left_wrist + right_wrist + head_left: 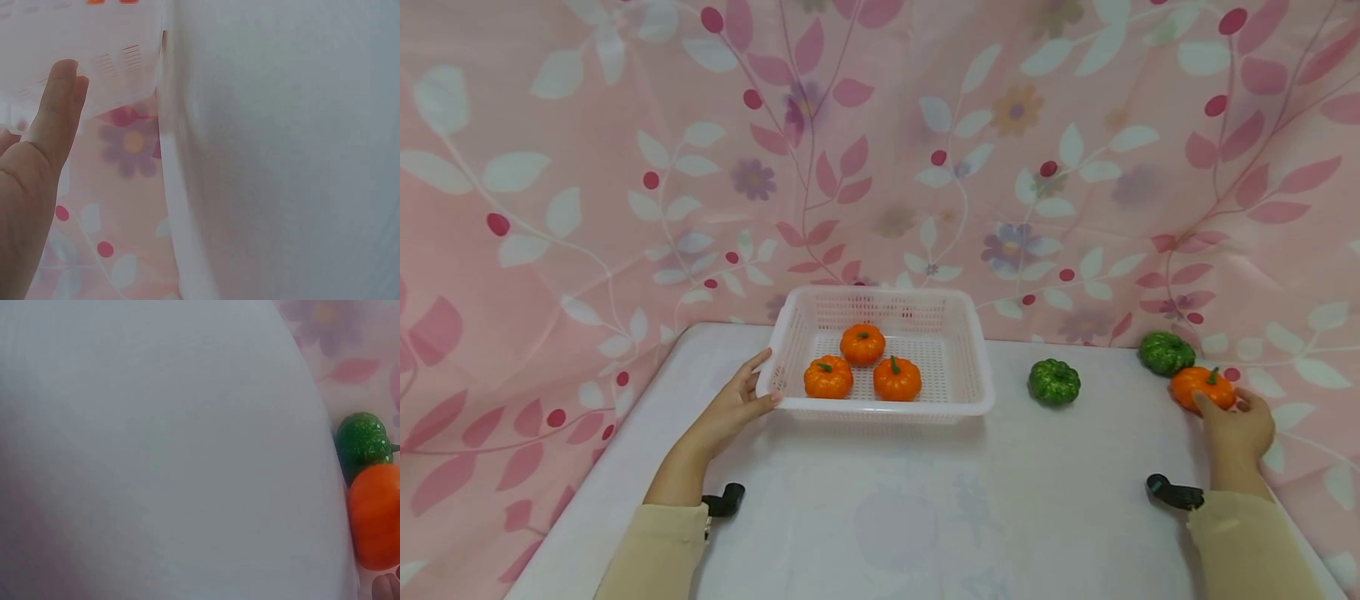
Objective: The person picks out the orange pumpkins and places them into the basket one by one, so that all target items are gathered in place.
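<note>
In the head view, my right hand [1242,425] grips a small orange pumpkin [1202,387] with a green stem, thumb on its near side. That pumpkin [377,515] also appears at the right edge of the right wrist view, beside a green pumpkin [362,442]. My left hand [726,412] holds the left front corner of a white plastic basket [880,407], thumb at the rim and fingers along the left side. Inside the basket sit three orange pumpkins: one at the back [862,345], one front left [828,377], one front right [897,379].
A green pumpkin [1054,382] stands on the white table [895,508] right of the basket. Another green pumpkin [1167,354] lies behind the gripped orange one, near the table's right edge. A pink floral cloth [887,167] hangs behind the table.
</note>
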Demonstrator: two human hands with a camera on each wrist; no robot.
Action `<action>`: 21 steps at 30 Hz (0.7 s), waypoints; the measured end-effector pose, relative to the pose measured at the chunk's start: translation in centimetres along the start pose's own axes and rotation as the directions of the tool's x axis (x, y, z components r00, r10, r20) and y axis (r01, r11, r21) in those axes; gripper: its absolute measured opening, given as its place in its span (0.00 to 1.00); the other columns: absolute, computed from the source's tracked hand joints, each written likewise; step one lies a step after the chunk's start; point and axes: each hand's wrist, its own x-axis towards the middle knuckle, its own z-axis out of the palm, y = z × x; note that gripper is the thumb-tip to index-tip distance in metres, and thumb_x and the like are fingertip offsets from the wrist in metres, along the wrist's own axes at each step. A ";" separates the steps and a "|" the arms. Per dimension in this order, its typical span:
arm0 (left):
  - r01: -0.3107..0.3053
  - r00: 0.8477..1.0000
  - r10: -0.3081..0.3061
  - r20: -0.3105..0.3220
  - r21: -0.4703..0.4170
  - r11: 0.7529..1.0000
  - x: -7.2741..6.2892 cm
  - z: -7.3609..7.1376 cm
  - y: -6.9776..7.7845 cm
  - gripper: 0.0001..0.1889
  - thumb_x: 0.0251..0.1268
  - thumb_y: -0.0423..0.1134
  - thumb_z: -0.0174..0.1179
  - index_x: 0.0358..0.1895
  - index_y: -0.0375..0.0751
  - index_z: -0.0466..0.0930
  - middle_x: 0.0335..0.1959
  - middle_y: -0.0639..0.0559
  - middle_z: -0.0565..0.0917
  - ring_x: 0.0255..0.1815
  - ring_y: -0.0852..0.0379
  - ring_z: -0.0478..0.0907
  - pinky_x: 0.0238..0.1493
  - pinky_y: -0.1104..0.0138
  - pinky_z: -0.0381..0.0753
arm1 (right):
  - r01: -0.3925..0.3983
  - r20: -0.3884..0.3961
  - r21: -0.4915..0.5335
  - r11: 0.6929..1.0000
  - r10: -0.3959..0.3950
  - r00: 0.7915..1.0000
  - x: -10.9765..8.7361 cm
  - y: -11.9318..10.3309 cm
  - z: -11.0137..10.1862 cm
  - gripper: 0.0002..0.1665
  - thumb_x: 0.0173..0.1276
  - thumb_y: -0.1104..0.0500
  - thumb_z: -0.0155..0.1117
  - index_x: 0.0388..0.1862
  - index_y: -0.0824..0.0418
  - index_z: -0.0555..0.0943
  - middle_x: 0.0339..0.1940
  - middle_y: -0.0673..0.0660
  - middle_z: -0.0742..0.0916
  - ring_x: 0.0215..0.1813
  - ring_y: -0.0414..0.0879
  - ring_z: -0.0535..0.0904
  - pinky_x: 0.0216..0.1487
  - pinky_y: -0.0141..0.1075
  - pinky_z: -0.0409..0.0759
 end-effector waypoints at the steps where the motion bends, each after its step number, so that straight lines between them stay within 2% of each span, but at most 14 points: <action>1: 0.000 1.000 0.000 0.000 0.001 1.000 0.0 0.0 0.0 0.46 0.70 0.32 0.61 0.82 0.51 0.40 0.74 0.32 0.61 0.64 0.39 0.69 0.55 0.73 0.75 | -0.002 0.013 0.007 1.000 0.002 1.000 0.0 -0.1 0.1 0.50 0.67 0.42 0.66 0.82 0.53 0.55 0.74 0.61 0.64 0.69 0.53 0.62 0.67 0.32 0.68; 4: 0.001 1.000 -0.001 -0.003 0.003 1.000 -0.1 0.0 0.1 0.46 0.70 0.31 0.61 0.82 0.51 0.41 0.74 0.32 0.61 0.63 0.41 0.71 0.55 0.73 0.75 | 0.003 0.055 0.020 1.000 -0.004 0.998 0.2 -0.2 0.2 0.53 0.67 0.42 0.66 0.83 0.54 0.52 0.81 0.62 0.54 0.77 0.56 0.54 0.72 0.39 0.62; 7: 0.001 1.000 -0.001 -0.004 0.001 1.000 -0.1 0.0 0.1 0.45 0.70 0.31 0.60 0.82 0.51 0.41 0.74 0.31 0.61 0.62 0.43 0.72 0.55 0.73 0.75 | 0.007 0.072 0.013 1.000 -0.008 0.997 0.2 -0.2 0.2 0.54 0.67 0.42 0.66 0.83 0.56 0.51 0.82 0.62 0.53 0.80 0.56 0.50 0.75 0.42 0.57; 16: 0.000 1.000 0.000 0.000 0.001 1.000 0.0 0.1 0.0 0.46 0.69 0.33 0.62 0.82 0.51 0.40 0.74 0.32 0.61 0.63 0.40 0.70 0.54 0.73 0.75 | 0.016 0.067 0.003 1.000 -0.017 0.998 0.4 -0.3 0.3 0.53 0.69 0.45 0.65 0.82 0.59 0.50 0.82 0.62 0.53 0.81 0.57 0.48 0.76 0.44 0.53; 21: 0.001 1.000 -0.001 -0.003 -0.002 1.000 0.0 0.1 0.0 0.47 0.69 0.32 0.62 0.82 0.50 0.40 0.73 0.31 0.62 0.62 0.41 0.71 0.54 0.73 0.75 | 0.046 0.081 -0.041 0.998 -0.043 0.996 0.3 -0.2 0.3 0.53 0.70 0.44 0.64 0.82 0.61 0.49 0.82 0.64 0.54 0.80 0.59 0.49 0.76 0.47 0.52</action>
